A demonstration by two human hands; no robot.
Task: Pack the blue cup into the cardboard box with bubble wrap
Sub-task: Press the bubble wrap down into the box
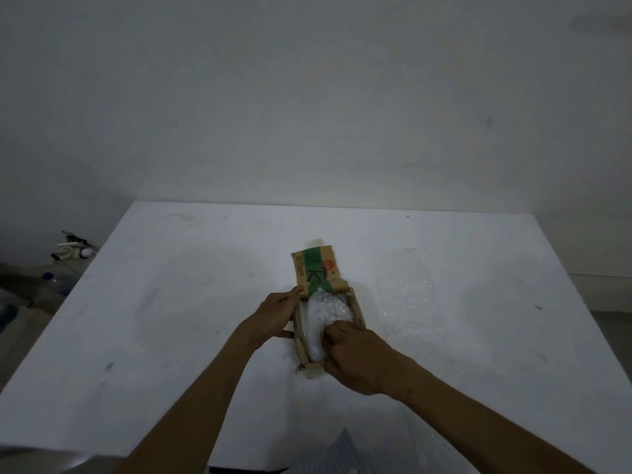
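Observation:
A small brown cardboard box (358,311) lies in the middle of the white table, its green-printed lid flap (316,268) folded open away from me. Inside the box lies a bundle of clear bubble wrap (326,311); no blue of the cup shows through it. My left hand (277,314) grips the box's left wall, thumb at the near side. My right hand (355,357) is at the box's near right corner, its curled fingers pressing down into the bubble wrap bundle.
A loose sheet of bubble wrap (407,302) lies on the table (171,319) to the right of the box. On the floor to the left are cables, a plug (73,249) and plastic bottles (56,280). A plain wall stands behind the table.

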